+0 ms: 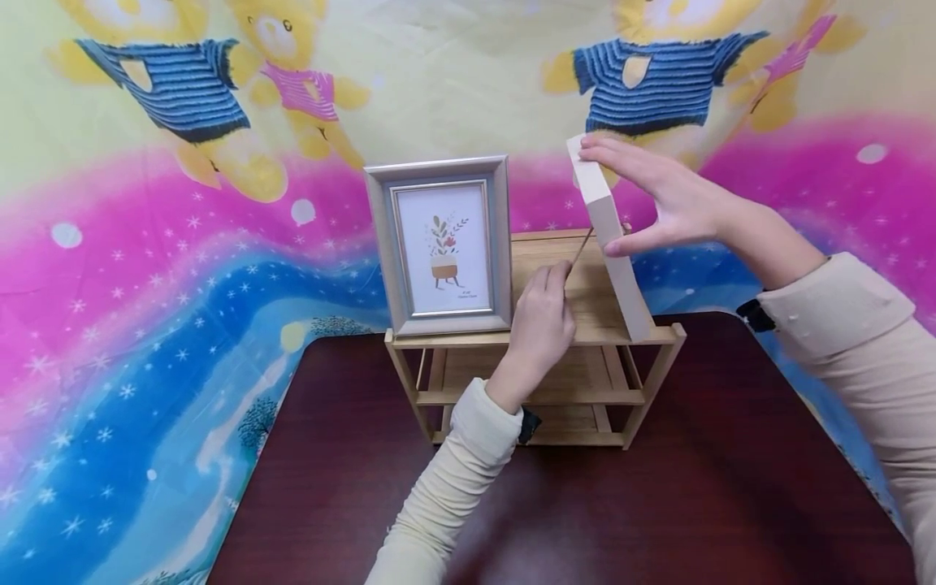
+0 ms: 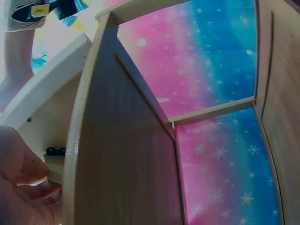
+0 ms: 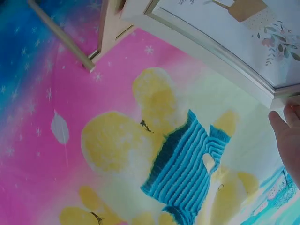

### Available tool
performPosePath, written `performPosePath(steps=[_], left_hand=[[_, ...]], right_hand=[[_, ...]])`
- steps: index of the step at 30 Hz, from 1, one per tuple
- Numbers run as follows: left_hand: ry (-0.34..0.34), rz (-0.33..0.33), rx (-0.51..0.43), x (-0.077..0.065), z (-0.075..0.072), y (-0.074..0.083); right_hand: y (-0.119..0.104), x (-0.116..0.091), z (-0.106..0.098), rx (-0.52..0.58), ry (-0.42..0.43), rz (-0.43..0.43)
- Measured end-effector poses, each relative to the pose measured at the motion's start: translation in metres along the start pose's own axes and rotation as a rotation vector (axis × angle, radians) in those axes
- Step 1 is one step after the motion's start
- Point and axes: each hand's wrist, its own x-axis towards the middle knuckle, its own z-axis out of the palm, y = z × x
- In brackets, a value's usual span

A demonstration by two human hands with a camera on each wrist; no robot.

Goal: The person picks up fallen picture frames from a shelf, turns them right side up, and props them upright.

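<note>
A pale picture frame [image 1: 617, 260] stands tilted, edge-on, on the right end of the wooden rack's top [image 1: 578, 276]. My right hand [image 1: 669, 199] holds it by the edge, fingers at the upper corner and thumb lower down. The right wrist view shows the printed front of this picture frame [image 3: 211, 42]. Behind it, my left hand [image 1: 541, 313] pinches the thin support leg [image 1: 582, 241] at its back. In the left wrist view the leg [image 2: 55, 168] is by the fingers, beneath a black hinge.
A second picture frame [image 1: 446, 244] with a potted-plant print stands on the rack's left end. The rack has lower shelves [image 1: 570, 398] and sits on a dark red table [image 1: 570, 520]. A bear-patterned cloth [image 1: 453, 81] hangs behind.
</note>
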Motion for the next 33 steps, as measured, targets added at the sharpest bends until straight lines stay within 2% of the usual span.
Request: performPosePath(steps=[2,3,8,10,12,13,16,19,20,23,28,33], left_hand=[[0.022,0.005,-0.004,-0.002,0.002,-0.001],[0.054,0.013,-0.001,-0.003,0.002,-0.001],[0.300,0.070,-0.044,-0.014,0.004,0.005],[0.340,0.064,-0.074,-0.019,0.005,0.011],[0.324,0.030,-0.071,-0.022,0.007,0.015],[0.314,0.011,-0.045,-0.024,0.013,0.013],[0.274,-0.042,0.039,-0.024,0.016,0.015],[0.272,-0.072,0.098,-0.023,0.018,0.016],[0.265,-0.084,0.102,-0.022,0.013,0.019],[0.261,-0.116,0.132,-0.021,0.016,0.019],[0.243,-0.155,0.140,-0.018,0.019,0.019],[0.243,-0.157,0.129,-0.017,0.022,0.018]], right_hand=[[-0.001,0.001,-0.001,-0.010,-0.024,0.007],[-0.001,0.001,-0.001,-0.011,-0.030,0.009],[-0.001,0.001,-0.001,-0.007,-0.026,-0.005],[0.000,0.001,-0.001,-0.001,-0.022,-0.009],[0.000,0.000,0.000,0.003,-0.016,-0.008],[-0.001,0.000,0.000,0.005,-0.012,-0.007],[-0.002,0.001,0.002,-0.002,0.006,-0.013],[-0.003,0.002,0.004,-0.034,0.034,-0.036],[-0.003,0.002,0.004,-0.048,0.045,-0.044],[-0.002,0.002,0.004,-0.077,0.084,-0.069],[0.002,0.003,0.002,-0.048,0.156,-0.085],[0.008,0.004,0.000,0.068,0.177,0.031]])
